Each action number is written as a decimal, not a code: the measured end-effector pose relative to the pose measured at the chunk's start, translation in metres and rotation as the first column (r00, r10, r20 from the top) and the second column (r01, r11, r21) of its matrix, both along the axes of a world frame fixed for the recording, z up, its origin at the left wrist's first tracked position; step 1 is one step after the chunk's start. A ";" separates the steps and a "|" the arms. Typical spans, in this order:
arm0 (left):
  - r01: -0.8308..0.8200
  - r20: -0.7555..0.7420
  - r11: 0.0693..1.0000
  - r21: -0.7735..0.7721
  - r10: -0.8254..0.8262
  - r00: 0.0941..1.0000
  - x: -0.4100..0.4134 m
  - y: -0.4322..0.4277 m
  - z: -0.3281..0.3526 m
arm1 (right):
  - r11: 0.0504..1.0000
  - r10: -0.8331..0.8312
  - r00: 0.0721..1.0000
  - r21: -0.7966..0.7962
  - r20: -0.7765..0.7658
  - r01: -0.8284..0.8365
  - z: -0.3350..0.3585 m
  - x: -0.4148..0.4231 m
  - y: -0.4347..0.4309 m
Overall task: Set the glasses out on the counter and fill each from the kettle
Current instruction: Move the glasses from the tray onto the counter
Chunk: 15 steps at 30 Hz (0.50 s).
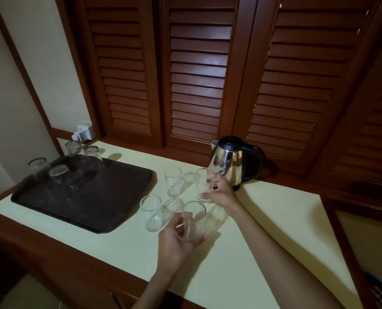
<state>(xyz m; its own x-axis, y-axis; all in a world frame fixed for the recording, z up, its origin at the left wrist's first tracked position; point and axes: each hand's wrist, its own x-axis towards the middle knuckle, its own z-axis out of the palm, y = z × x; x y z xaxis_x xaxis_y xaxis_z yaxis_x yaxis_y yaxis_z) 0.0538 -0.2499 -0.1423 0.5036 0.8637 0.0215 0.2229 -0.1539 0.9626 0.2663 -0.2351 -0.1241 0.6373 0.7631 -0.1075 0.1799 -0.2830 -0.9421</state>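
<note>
Several clear glasses stand upright on the pale counter (263,219). My left hand (176,241) grips the nearest glass (193,219) around its lower half. My right hand (220,192) holds a tall glass (204,181) just in front of the steel kettle (234,161) with the black handle. Two more glasses stand free: one (173,181) at the back and one (151,212) at the front left. All of them look empty.
A dark tray (109,197) lies at the left with an upturned glass (58,175) on it. More upturned glasses (83,149) stand behind the tray near the wall. Brown louvred shutters (196,74) rise behind the counter. The wooden counter edge runs along the front.
</note>
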 end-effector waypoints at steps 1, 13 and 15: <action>-0.005 0.004 1.000 -0.002 0.005 1.000 0.001 -0.004 -0.004 | 1.000 -0.006 1.000 -0.010 0.016 0.006 -0.005 0.001 -0.001; -0.130 0.000 0.988 -0.085 0.131 0.991 0.014 -0.023 -0.008 | 0.991 -0.065 0.993 -0.107 0.096 0.075 -0.026 0.003 -0.006; -0.116 -0.026 0.990 -0.076 0.115 0.993 0.015 -0.022 -0.008 | 0.990 -0.070 0.993 -0.112 0.094 0.080 -0.028 0.004 -0.004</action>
